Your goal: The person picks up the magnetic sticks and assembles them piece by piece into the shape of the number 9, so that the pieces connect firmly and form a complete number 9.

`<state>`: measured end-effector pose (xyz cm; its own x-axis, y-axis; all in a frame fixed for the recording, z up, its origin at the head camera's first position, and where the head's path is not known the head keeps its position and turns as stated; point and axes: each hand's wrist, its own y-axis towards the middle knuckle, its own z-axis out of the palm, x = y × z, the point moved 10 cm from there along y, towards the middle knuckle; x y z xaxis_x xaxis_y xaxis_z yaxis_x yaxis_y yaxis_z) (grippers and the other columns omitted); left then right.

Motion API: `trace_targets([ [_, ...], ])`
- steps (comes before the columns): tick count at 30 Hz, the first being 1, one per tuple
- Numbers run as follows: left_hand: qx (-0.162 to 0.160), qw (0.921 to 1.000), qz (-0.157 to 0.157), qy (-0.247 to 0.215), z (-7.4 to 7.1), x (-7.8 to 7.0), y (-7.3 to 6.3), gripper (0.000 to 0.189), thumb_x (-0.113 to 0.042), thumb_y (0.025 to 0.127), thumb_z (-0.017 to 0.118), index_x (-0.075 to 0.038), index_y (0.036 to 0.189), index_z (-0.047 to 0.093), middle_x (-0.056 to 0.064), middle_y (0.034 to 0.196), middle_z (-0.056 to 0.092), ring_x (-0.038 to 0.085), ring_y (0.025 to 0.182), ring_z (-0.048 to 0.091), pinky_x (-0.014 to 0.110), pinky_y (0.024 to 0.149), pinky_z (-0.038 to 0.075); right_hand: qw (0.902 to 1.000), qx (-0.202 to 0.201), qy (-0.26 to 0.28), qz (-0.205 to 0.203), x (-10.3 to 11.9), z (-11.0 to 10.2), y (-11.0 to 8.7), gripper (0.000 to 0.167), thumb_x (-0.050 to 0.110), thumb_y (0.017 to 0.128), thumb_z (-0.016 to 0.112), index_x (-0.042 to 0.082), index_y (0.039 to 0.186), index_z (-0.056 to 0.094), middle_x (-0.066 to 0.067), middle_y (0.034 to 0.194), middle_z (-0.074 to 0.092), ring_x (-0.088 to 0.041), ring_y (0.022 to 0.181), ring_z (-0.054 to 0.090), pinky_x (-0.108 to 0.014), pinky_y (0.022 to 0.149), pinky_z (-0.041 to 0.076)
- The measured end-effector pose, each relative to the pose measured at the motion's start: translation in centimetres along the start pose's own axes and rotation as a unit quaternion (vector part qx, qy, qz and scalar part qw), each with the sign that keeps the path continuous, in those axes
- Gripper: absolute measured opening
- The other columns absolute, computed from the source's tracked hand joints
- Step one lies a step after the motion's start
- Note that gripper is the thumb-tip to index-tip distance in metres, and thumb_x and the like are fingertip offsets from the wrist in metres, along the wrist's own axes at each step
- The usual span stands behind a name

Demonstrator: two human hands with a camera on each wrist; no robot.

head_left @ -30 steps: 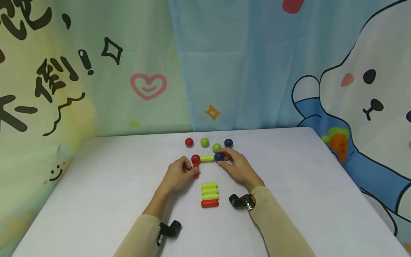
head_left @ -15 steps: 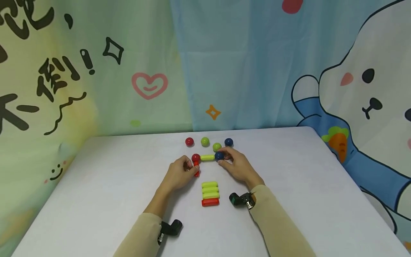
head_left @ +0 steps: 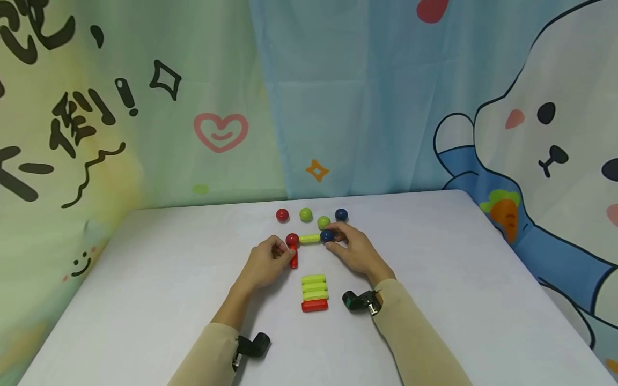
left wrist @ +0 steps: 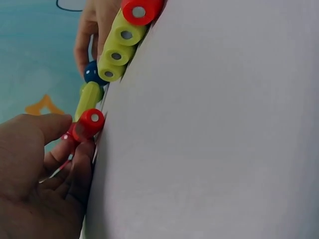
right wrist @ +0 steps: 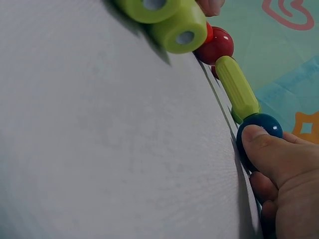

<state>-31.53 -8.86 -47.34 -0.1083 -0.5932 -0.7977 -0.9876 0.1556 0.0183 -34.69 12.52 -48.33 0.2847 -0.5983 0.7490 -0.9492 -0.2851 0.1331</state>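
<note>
My left hand [head_left: 264, 264] holds a red rod [head_left: 294, 259] between thumb and fingers, its metal-tipped end facing the camera in the left wrist view. The rod's far end meets a red ball [head_left: 292, 239]. From that ball a yellow-green rod [head_left: 309, 238] runs right to a dark blue ball [head_left: 326, 236]. My right hand [head_left: 358, 251] pinches this blue ball, with the thumb on its near side in the right wrist view. Together the pieces make a corner shape on the white table. The left fingers partly cover the red rod.
Behind the joined pieces lie a loose red ball [head_left: 282, 215], two green balls [head_left: 306, 215] and another blue ball [head_left: 341, 215]. Nearer me, several yellow-green rods [head_left: 314, 287] lie side by side with a red rod [head_left: 315, 305]. A printed curtain [head_left: 328, 107] hangs behind the table [head_left: 145, 289].
The left thumb has drawn back slightly, so more of the held red rod shows. The head view has shifted a little; the right hand stays on the blue ball.
</note>
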Motion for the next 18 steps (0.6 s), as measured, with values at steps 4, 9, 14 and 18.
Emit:
trace_targets([
  [4, 0.007, 1.0, 0.0, -0.005, 0.11, -0.07, 0.22, 0.015, -0.023, 0.098, 0.069, -0.011, 0.099, 0.06, 0.002, 0.078, 0.062, 0.016, 0.067, 0.06, 0.03, 0.066, 0.049, 1.0, 0.0, 0.0, -0.001, -0.14, -0.11, 0.0, 0.04, 0.024, 0.099, 0.069, 0.019, 0.137, 0.059, -0.005, 0.135, 0.063, -0.025, 0.115, 0.061, -0.047, 0.106, 0.046],
  [9, 0.014, 0.9999, 0.004, -0.006, 0.31, -0.11, 0.58, 0.016, -0.024, 0.099, 0.068, -0.011, 0.103, 0.061, 0.002, 0.084, 0.064, 0.015, 0.069, 0.062, 0.03, 0.067, 0.051, 1.0, -0.004, 0.002, -0.003, -0.08, -0.39, -0.11, 0.04, 0.022, 0.099, 0.07, 0.018, 0.137, 0.059, -0.006, 0.134, 0.064, -0.025, 0.113, 0.061, -0.048, 0.105, 0.046],
  [14, 0.007, 0.9999, -0.004, -0.008, -0.07, 0.08, 0.78, 0.016, -0.025, 0.099, 0.067, -0.011, 0.104, 0.061, 0.003, 0.087, 0.064, 0.016, 0.069, 0.062, 0.03, 0.067, 0.052, 1.0, 0.002, 0.007, -0.003, -0.11, -0.21, -0.11, 0.04, 0.022, 0.099, 0.07, 0.017, 0.137, 0.06, -0.007, 0.133, 0.064, -0.025, 0.112, 0.061, -0.047, 0.105, 0.046],
  [18, 0.006, 0.9999, -0.008, -0.008, -0.48, 0.04, 0.97, 0.018, -0.027, 0.1, 0.066, -0.01, 0.107, 0.061, 0.005, 0.09, 0.064, 0.017, 0.069, 0.063, 0.03, 0.065, 0.053, 1.0, 0.002, 0.003, -0.004, 0.06, -0.17, -0.01, 0.04, 0.022, 0.099, 0.07, 0.017, 0.137, 0.06, -0.006, 0.132, 0.065, -0.024, 0.112, 0.061, -0.046, 0.104, 0.047],
])
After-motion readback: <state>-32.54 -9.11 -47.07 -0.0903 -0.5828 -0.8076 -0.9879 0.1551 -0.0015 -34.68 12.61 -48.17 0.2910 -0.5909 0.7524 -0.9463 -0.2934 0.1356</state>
